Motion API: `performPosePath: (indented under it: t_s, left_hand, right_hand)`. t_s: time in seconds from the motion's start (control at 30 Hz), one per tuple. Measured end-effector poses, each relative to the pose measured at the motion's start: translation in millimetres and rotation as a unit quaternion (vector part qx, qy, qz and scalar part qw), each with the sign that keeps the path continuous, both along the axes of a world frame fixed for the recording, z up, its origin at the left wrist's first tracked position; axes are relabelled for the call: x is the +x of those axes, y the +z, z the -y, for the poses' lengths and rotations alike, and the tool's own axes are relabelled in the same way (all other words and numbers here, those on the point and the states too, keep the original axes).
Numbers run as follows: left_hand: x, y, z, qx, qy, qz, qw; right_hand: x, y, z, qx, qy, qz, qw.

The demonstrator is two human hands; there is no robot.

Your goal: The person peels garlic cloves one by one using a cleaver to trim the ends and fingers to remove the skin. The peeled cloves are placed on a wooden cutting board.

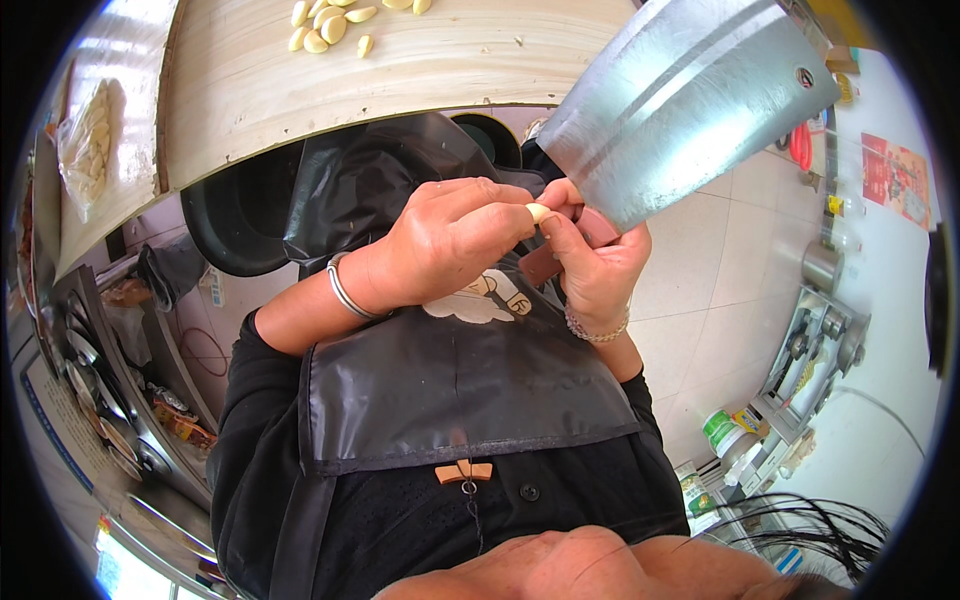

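Note:
My left hand (469, 232), with a silver bangle at its wrist, pinches a peeled garlic clove (537, 211) in front of my apron. My right hand (596, 259) meets it there, its thumb also against the clove. That same hand grips a cleaver by its reddish-brown handle (541, 264). The broad steel cleaver blade (690, 105) slants up and away to the right, over the table's corner and the floor. Several peeled garlic cloves (333, 30) lie loose on the wooden tabletop (420, 75), beyond both hands.
A clear plastic bag of pale pieces (91, 146) rests at the table's left end. Below the table edge is a black tub (232, 232). Shelves with metal lids (97, 367) stand at left. A rack of metal ware (814, 345) is at right, beyond the tiled floor (705, 300).

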State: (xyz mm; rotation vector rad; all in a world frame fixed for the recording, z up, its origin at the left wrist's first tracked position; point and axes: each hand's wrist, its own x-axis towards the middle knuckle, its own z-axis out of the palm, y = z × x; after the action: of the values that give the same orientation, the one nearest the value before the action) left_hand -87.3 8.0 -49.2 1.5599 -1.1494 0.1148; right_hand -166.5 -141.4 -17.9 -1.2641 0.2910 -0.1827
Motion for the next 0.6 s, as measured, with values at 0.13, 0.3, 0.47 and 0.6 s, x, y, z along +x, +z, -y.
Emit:
performPosePath:
  t_s: [0.13, 0.3, 0.47, 0.6]
  left_hand:
    - [-1.1, -3.4, 0.8, -0.001, 0.022, 0.024, 0.999]
    - [-1.8, -15.2, 8.0, -0.039, 0.041, 0.049, 0.997]
    - [-3.0, -11.1, 6.9, -0.029, 0.008, -0.008, 1.0]
    - [-8.2, -13.7, 3.6, -0.013, -0.016, -0.109, 0.994]
  right_hand:
    - [-1.6, -10.4, 2.5, -0.02, 0.001, 0.041, 0.999]
    - [-1.5, -8.8, 0.8, 0.015, 0.001, 0.041, 0.999]
    - [-2.2, -7.4, 2.1, -0.001, 0.018, 0.021, 1.0]
    - [-1.0, -10.5, 4.9, -0.02, 0.039, 0.043, 0.998]
